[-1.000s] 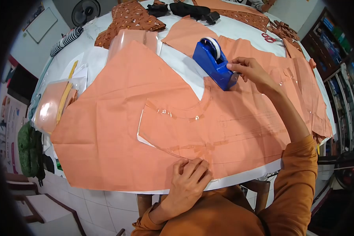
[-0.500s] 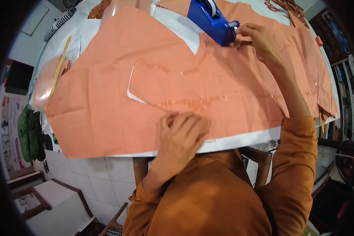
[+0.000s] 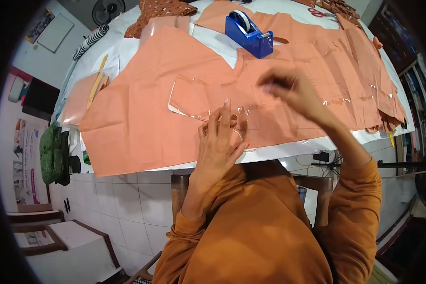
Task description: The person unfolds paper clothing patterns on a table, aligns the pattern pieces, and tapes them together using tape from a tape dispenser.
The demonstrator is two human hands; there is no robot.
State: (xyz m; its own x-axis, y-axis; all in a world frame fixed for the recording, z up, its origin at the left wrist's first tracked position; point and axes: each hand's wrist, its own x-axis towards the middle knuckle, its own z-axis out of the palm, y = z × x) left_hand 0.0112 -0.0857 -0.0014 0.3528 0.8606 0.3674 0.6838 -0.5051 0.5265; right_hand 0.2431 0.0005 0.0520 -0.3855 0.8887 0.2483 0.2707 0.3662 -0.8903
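Note:
Orange cloth point(image 3: 142, 104) lies spread over the white table, with a pattern piece point(image 3: 194, 94) of the same colour on it, held down by strips of clear tape. My left hand point(image 3: 217, 146) rests on the cloth at the near edge of the pattern piece, fingers apart, with a thin pale loop beside them. Above the cloth, my right hand point(image 3: 291, 92) is closed and blurred; whatever its fingers pinch cannot be made out. The blue tape dispenser point(image 3: 251, 38) stands on the cloth beyond my right hand, untouched.
Red scissors point(image 3: 317, 13) lie at the far right. Patterned brown fabric point(image 3: 163, 12) is at the back. A plastic packet point(image 3: 83, 102) and a yellow strip point(image 3: 97, 85) lie on the left. A wooden chair point(image 3: 180, 191) stands at the near table edge.
My right hand has left the tape dispenser and come nearer to my left hand. The fingers of my left hand have spread from their curled pose. The camera view has shifted.

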